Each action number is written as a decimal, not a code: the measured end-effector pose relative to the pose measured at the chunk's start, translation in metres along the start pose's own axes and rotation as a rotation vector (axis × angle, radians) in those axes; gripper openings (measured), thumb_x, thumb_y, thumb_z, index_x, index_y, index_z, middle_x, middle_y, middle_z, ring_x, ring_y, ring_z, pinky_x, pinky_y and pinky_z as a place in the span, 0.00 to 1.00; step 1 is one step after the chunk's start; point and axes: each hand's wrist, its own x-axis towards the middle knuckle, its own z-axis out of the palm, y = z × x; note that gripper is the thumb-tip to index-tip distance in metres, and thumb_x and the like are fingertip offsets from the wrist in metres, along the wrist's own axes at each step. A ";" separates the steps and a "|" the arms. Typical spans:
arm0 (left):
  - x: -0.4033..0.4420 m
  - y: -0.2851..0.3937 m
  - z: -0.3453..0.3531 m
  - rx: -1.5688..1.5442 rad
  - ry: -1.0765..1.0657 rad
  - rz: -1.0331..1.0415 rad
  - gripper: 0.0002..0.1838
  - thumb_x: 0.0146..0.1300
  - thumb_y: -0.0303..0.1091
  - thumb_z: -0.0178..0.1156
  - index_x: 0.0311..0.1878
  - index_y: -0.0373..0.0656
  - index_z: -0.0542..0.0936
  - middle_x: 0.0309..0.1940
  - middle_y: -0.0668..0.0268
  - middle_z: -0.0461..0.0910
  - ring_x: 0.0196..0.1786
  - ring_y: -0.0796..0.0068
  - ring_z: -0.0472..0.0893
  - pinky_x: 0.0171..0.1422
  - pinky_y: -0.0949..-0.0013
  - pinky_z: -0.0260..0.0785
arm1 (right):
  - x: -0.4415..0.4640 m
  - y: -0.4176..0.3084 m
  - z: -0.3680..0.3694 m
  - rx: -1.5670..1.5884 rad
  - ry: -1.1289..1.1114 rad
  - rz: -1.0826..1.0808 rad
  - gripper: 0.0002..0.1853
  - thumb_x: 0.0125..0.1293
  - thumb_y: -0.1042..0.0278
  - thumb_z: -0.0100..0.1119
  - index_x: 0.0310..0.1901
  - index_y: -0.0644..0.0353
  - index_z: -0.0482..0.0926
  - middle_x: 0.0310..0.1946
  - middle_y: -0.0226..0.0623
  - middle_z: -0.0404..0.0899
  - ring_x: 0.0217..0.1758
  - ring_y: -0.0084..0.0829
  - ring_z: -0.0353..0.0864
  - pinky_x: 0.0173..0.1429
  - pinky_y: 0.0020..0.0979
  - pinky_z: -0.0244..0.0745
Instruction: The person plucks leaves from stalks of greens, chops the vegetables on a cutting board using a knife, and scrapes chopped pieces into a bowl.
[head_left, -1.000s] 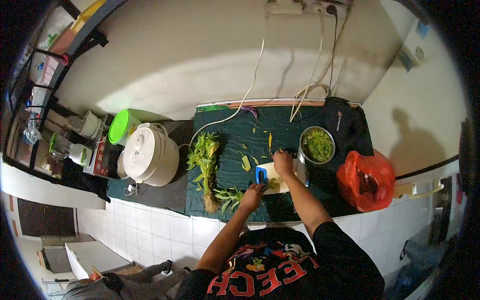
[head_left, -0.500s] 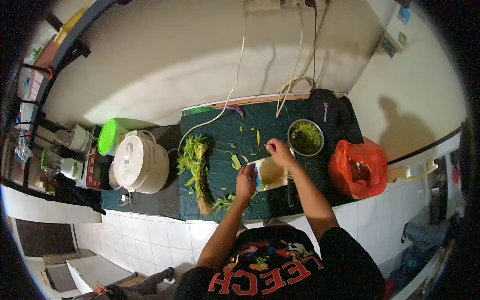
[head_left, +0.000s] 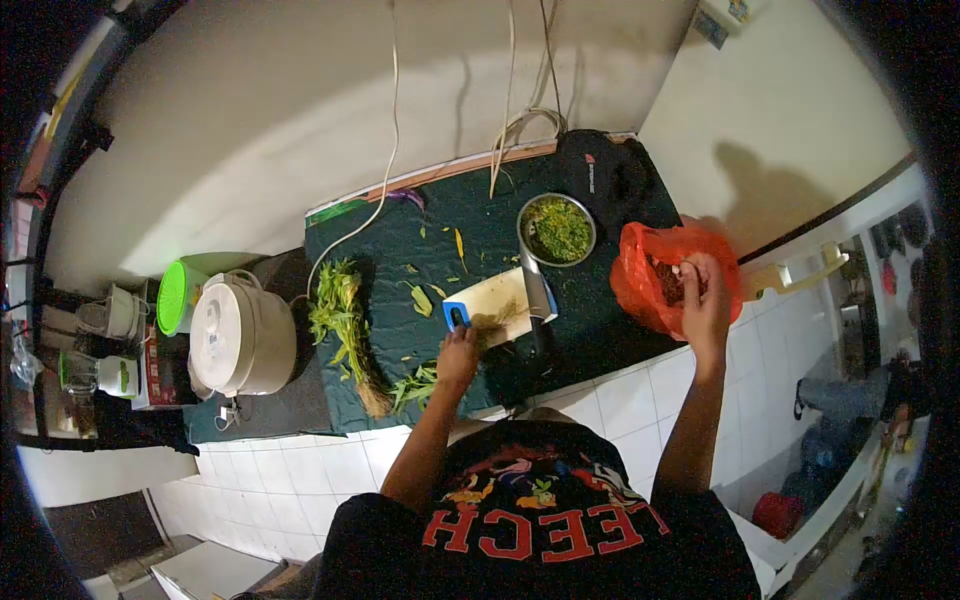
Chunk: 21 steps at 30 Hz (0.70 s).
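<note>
My left hand (head_left: 458, 358) rests at the near left corner of a white cutting board (head_left: 505, 295), beside its blue handle end (head_left: 455, 313), fingers stretched out. Across the board's right end lies a knife (head_left: 537, 290), its dark handle toward me. My right hand (head_left: 706, 295) is over the mouth of a red plastic bag (head_left: 640, 290), fingers pinched together; what they hold, if anything, is too small to name. Brownish contents show inside the bag. A metal bowl (head_left: 523, 245) of chopped greens stands behind the board.
A bunch of leafy greens (head_left: 345, 315) lies on the dark cloth (head_left: 400, 275), with loose leaves (head_left: 420, 300) and more stems (head_left: 415, 387) nearby. A white rice cooker (head_left: 245, 335) and a green-lidded tub (head_left: 178, 298) stand left. A cable (head_left: 393, 120) hangs down the wall.
My right hand has moved from above the cutting board to the red bag. My left hand has shifted toward the board's near left corner. The view has swung right.
</note>
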 end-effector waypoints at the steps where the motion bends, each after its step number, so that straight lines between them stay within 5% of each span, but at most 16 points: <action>1: -0.003 -0.001 0.002 0.053 0.057 0.024 0.17 0.61 0.30 0.56 0.54 0.43 0.75 0.48 0.54 0.77 0.50 0.52 0.78 0.54 0.52 0.73 | -0.001 0.009 -0.004 -0.001 -0.004 0.003 0.12 0.74 0.62 0.52 0.48 0.64 0.76 0.44 0.44 0.81 0.49 0.44 0.80 0.54 0.41 0.73; 3: -0.006 0.000 0.001 0.039 0.047 0.022 0.18 0.61 0.30 0.56 0.56 0.42 0.74 0.49 0.54 0.77 0.51 0.51 0.78 0.54 0.52 0.73 | -0.002 0.025 -0.006 -0.460 -0.158 0.184 0.09 0.74 0.68 0.50 0.43 0.64 0.77 0.41 0.42 0.81 0.44 0.41 0.82 0.49 0.36 0.76; 5: -0.007 0.000 -0.008 0.028 0.040 0.010 0.19 0.62 0.29 0.56 0.57 0.41 0.73 0.49 0.53 0.76 0.52 0.50 0.77 0.55 0.52 0.73 | -0.014 0.055 0.005 -0.348 -0.246 0.367 0.09 0.70 0.72 0.51 0.46 0.64 0.78 0.46 0.47 0.80 0.49 0.50 0.80 0.55 0.43 0.74; 7: -0.005 -0.001 -0.019 -0.124 -0.035 -0.043 0.23 0.61 0.33 0.60 0.59 0.40 0.72 0.51 0.53 0.76 0.54 0.48 0.76 0.55 0.52 0.73 | -0.021 0.035 0.016 -0.604 -0.014 0.092 0.13 0.65 0.74 0.53 0.50 0.63 0.79 0.50 0.48 0.78 0.53 0.52 0.77 0.60 0.46 0.70; 11: 0.005 0.007 -0.024 -0.127 0.071 -0.020 0.27 0.59 0.38 0.64 0.61 0.41 0.72 0.53 0.53 0.76 0.55 0.48 0.76 0.56 0.52 0.73 | -0.031 -0.020 0.060 -0.599 0.168 -0.097 0.13 0.63 0.74 0.54 0.50 0.60 0.79 0.52 0.46 0.77 0.56 0.50 0.74 0.62 0.48 0.66; 14: 0.012 0.025 -0.018 -0.045 0.111 -0.108 0.27 0.59 0.45 0.66 0.58 0.42 0.74 0.53 0.54 0.75 0.56 0.49 0.76 0.53 0.50 0.75 | -0.059 -0.025 0.120 -0.177 -0.143 -0.179 0.09 0.63 0.74 0.55 0.45 0.60 0.76 0.42 0.45 0.75 0.49 0.49 0.77 0.53 0.47 0.72; 16: 0.015 0.022 -0.007 -0.005 0.110 -0.099 0.25 0.59 0.44 0.65 0.56 0.42 0.75 0.52 0.55 0.75 0.56 0.49 0.76 0.52 0.50 0.75 | -0.096 -0.016 0.168 -0.189 -0.336 -0.144 0.11 0.65 0.69 0.56 0.47 0.62 0.76 0.43 0.47 0.76 0.47 0.50 0.78 0.49 0.47 0.75; 18: 0.021 0.020 -0.004 0.006 0.046 -0.128 0.19 0.61 0.43 0.63 0.51 0.43 0.76 0.49 0.57 0.75 0.55 0.50 0.77 0.48 0.50 0.77 | -0.124 -0.010 0.196 -0.444 -0.522 -0.028 0.23 0.66 0.57 0.59 0.53 0.68 0.71 0.50 0.53 0.73 0.52 0.52 0.77 0.53 0.46 0.77; 21: 0.019 0.001 0.011 -0.070 0.090 -0.054 0.16 0.61 0.38 0.63 0.50 0.44 0.76 0.47 0.57 0.76 0.52 0.50 0.78 0.48 0.50 0.77 | -0.141 0.020 0.228 -0.466 -0.600 0.039 0.31 0.62 0.58 0.64 0.59 0.70 0.65 0.53 0.55 0.71 0.55 0.52 0.75 0.54 0.46 0.78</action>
